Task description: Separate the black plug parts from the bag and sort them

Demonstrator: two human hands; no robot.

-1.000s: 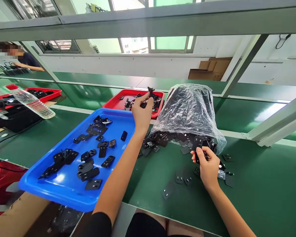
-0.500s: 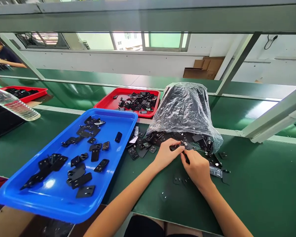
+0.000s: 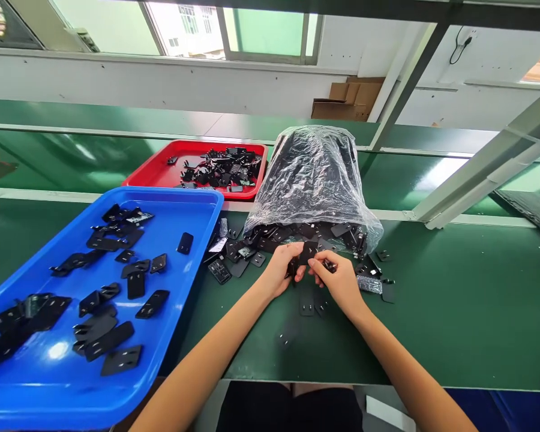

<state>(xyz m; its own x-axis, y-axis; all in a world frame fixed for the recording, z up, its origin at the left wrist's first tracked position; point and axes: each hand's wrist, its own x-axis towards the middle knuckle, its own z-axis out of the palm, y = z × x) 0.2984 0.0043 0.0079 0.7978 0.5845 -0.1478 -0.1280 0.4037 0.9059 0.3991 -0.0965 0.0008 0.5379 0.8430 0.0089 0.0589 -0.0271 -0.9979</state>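
My left hand [image 3: 284,267] is closed around small black plastic parts, and a flat black plate [image 3: 308,252] stands up between its fingers. The fingertips of my right hand [image 3: 337,276] touch that plate's right edge; dark bits show in its curled fingers. Both hands are just in front of a clear plastic bag [image 3: 315,180] lying with its mouth toward me. Black parts [image 3: 279,233] spill out of the mouth onto the green table. A black plate with two small bright marks [image 3: 306,303] lies below my hands.
On the left a blue tray [image 3: 207,231] holds several groups of black plates. Behind it stands a red tray [image 3: 148,168] with a heap of black parts. A slanted metal post [image 3: 481,162] rises at the right. Cardboard boxes [image 3: 348,99] stand beyond.
The view has tilted down and turned right. My hands have drawn slightly back from the bag's mouth, and a flat black plate now shows upright between them.
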